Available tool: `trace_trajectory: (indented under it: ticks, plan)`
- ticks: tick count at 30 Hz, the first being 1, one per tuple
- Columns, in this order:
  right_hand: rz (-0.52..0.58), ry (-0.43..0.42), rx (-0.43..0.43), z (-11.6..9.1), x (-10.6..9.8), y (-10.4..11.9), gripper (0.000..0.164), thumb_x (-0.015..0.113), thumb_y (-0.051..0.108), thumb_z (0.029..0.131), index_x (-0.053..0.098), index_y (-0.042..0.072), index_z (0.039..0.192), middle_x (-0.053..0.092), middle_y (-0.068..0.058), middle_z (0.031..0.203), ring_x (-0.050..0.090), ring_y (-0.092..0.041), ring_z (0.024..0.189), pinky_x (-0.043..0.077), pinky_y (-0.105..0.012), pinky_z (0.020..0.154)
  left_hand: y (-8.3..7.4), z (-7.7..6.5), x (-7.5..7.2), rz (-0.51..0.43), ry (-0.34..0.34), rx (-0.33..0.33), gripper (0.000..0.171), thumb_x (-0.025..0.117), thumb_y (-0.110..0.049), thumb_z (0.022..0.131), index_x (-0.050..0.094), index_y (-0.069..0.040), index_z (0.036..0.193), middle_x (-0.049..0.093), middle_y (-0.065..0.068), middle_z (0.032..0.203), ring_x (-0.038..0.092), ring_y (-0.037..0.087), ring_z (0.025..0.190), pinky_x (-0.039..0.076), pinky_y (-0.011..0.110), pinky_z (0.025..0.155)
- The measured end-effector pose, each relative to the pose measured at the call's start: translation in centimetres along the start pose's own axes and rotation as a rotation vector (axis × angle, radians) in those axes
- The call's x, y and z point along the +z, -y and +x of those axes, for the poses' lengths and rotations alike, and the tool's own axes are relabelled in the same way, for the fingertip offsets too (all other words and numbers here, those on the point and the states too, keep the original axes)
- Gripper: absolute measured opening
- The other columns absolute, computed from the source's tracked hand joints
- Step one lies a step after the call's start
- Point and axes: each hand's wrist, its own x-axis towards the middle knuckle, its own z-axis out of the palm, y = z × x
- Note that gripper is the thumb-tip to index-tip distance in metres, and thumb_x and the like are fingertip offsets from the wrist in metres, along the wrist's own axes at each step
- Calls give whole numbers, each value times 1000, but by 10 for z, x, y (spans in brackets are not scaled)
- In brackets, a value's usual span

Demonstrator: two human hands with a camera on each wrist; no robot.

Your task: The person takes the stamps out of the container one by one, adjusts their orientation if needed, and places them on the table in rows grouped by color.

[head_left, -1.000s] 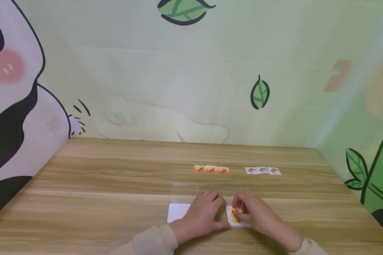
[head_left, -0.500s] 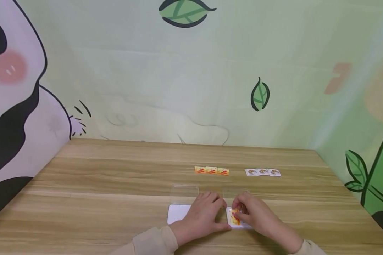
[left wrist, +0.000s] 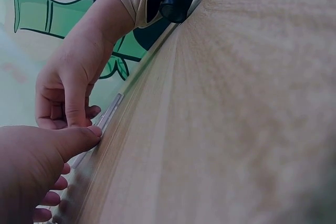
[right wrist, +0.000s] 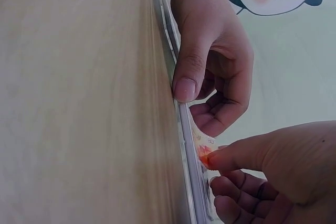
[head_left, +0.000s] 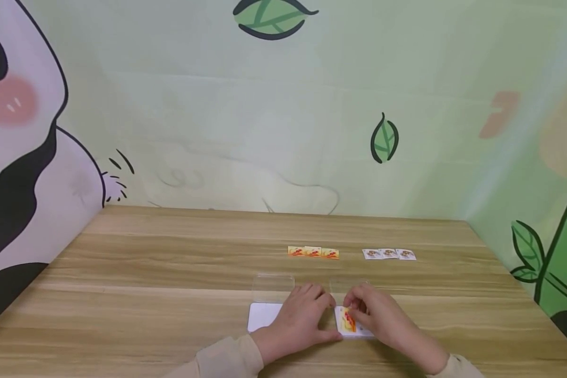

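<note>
box point(head_left: 363, 333), its left edge gripped by left hand point(head_left: 303, 316), has picture strips point(head_left: 313, 252) well beyond it and its right end mostly hidden by right hand point(head_left: 379, 314), pinching a sticker point(head_left: 347, 321).

- The thumb point(head_left: 360, 316) of the right hand point(head_left: 382, 319) now sits slightly farther away and more to the right, its tip off the middle of the yellow card point(head_left: 347, 321).
- I see more of that card's red-and-yellow print, down its middle and right side.
</note>
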Motion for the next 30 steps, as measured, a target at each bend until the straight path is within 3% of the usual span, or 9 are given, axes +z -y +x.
trace_trajectory:
  ticks: [5, 16, 30]
  plan:
    - [3, -4, 20, 1, 0, 0, 11, 67, 4, 84, 62, 14, 86, 53, 8, 77, 44, 1, 69, 41, -17, 62, 0, -1, -1, -6, -15, 10, 48, 72, -58, 76, 63, -20, 105, 56, -7, 102, 51, 12, 101, 44, 31, 92]
    - [51, 6, -20, 0, -2, -2, 12, 66, 5, 84, 58, 14, 82, 52, 7, 77, 45, 2, 70, 43, -17, 62, 0, -1, 0, -1, -10, 12, 48, 72, -57, 76, 63, -20, 105, 56, -6, 102, 51, 12, 101, 44, 31, 93]
    - [198, 79, -11, 1, -10, -6, 7, 64, 7, 87, 58, 10, 85, 55, 4, 75, 47, 2, 68, 44, -18, 60, 0, -1, -1, -17, -10, 15, 48, 72, -57, 76, 63, -20, 105, 56, -7, 102, 50, 12, 101, 43, 31, 93]
